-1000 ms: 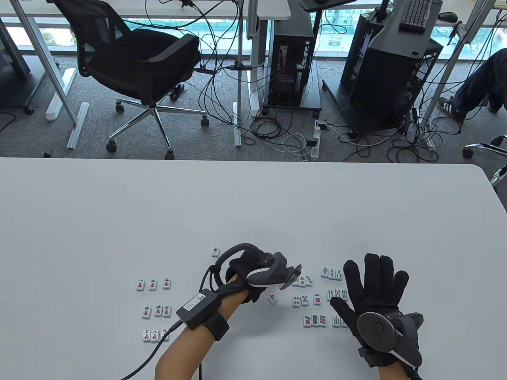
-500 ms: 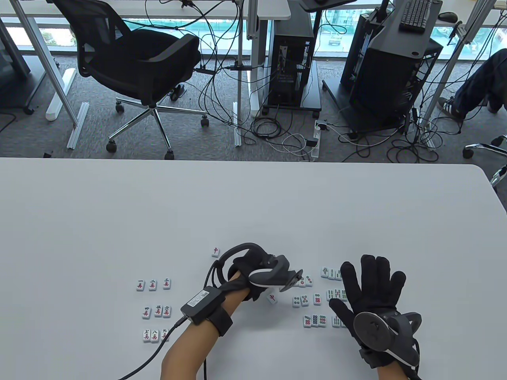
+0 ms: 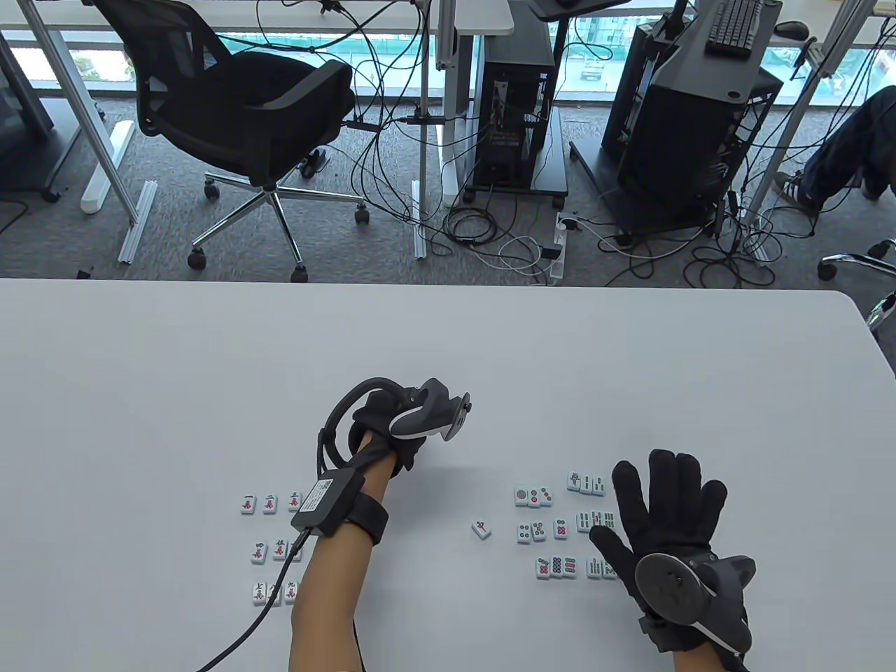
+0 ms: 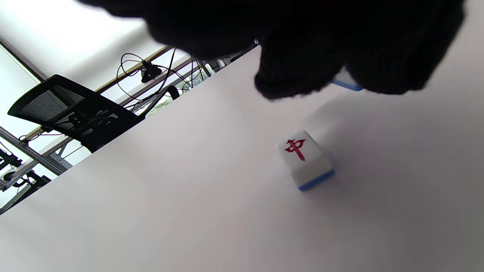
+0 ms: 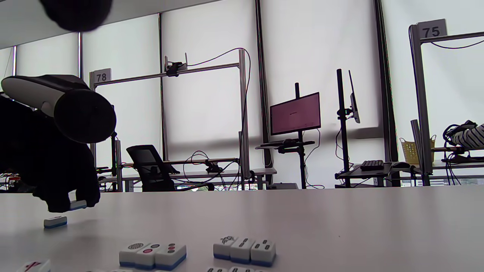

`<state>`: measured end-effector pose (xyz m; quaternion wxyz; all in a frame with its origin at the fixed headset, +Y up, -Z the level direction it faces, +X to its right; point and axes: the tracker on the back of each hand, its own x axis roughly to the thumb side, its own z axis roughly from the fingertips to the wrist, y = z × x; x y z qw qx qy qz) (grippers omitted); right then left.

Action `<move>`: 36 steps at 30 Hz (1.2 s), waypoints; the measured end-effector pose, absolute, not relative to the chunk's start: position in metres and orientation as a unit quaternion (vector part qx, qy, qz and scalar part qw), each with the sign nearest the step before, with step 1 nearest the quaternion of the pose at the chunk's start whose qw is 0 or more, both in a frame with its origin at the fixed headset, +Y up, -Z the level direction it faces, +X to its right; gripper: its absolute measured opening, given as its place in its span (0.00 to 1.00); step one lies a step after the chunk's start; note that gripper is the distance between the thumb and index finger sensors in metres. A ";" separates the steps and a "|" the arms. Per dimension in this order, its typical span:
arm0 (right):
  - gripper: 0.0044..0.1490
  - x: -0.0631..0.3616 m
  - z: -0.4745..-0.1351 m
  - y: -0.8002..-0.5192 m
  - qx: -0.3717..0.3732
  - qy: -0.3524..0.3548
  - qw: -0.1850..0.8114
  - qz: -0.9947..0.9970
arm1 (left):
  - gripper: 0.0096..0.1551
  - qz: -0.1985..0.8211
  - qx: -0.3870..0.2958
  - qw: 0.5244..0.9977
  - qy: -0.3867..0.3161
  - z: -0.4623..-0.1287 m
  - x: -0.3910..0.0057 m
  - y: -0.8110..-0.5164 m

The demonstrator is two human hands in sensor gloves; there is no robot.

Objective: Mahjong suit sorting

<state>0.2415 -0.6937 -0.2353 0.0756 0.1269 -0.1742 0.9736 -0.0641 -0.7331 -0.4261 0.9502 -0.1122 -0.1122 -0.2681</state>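
Observation:
My left hand [image 3: 402, 455] hovers at mid-table and pinches a blue-backed mahjong tile [image 4: 346, 84] between its fingertips [image 4: 295, 75]; the tile's face is hidden. Just below it a red-character tile [image 4: 305, 158] lies face up, hidden by the hand in the table view. The right wrist view shows the held tile [image 5: 77, 205] slightly above that tile [image 5: 55, 221]. A second red-character tile [image 3: 481, 529] lies alone further right. My right hand [image 3: 665, 504] lies flat with fingers spread, partly covering the bamboo tiles [image 3: 586, 483]. Dot tiles [image 3: 535, 514] sit to its left.
Three rows of character tiles [image 3: 271, 546] lie at the left, partly under my left forearm and its wrist pack [image 3: 325, 500]. The white table [image 3: 448, 364] stretches far beyond the tiles. An office chair [image 3: 245, 105] and computer stands are on the floor behind.
My left hand has moved up and to the left, away from the dot tiles, and now covers the far red-character tile. The right hand has barely shifted.

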 end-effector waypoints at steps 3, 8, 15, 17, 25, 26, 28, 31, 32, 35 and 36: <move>0.53 0.240 -0.236 -0.696 0.129 -0.170 0.073 0.974 | 0.32 -0.286 -0.112 0.945 -0.117 -0.424 -0.068 -0.741; 0.53 0.238 -0.238 -0.699 0.131 -0.163 0.060 0.976 | 0.31 -0.285 -0.108 0.946 -0.112 -0.423 -0.076 -0.749; 0.53 0.238 -0.238 -0.698 0.129 -0.162 0.059 0.977 | 0.33 -0.305 -0.097 0.941 -0.112 -0.421 -0.079 -0.755; 0.53 0.238 -0.238 -0.698 0.129 -0.161 0.058 0.977 | 0.38 -0.323 -0.105 0.934 -0.112 -0.419 -0.078 -0.749; 0.53 0.238 -0.237 -0.697 0.128 -0.160 0.066 0.977 | 0.40 -0.291 -0.041 0.939 -0.177 -0.383 -0.054 -0.700; 0.53 0.238 -0.238 -0.698 0.129 -0.157 0.064 0.977 | 0.42 -0.287 -0.039 0.937 -0.197 -0.375 -0.046 -0.697; 0.53 0.237 -0.238 -0.699 0.129 -0.155 0.060 0.978 | 0.45 -0.284 -0.062 0.930 -0.223 -0.361 -0.032 -0.697; 0.53 0.237 -0.238 -0.698 0.129 -0.155 0.060 0.978 | 0.48 -0.276 -0.082 0.922 -0.259 -0.339 -0.013 -0.704; 0.53 0.237 -0.238 -0.699 0.129 -0.155 0.061 0.978 | 0.48 -0.275 -0.084 0.919 -0.269 -0.333 -0.007 -0.708; 0.53 0.237 -0.238 -0.699 0.129 -0.155 0.063 0.977 | 0.47 -0.280 -0.091 0.914 -0.280 -0.322 0.004 -0.722; 0.53 0.237 -0.238 -0.699 0.129 -0.155 0.062 0.977 | 0.46 -0.281 -0.082 0.912 -0.288 -0.319 0.008 -0.727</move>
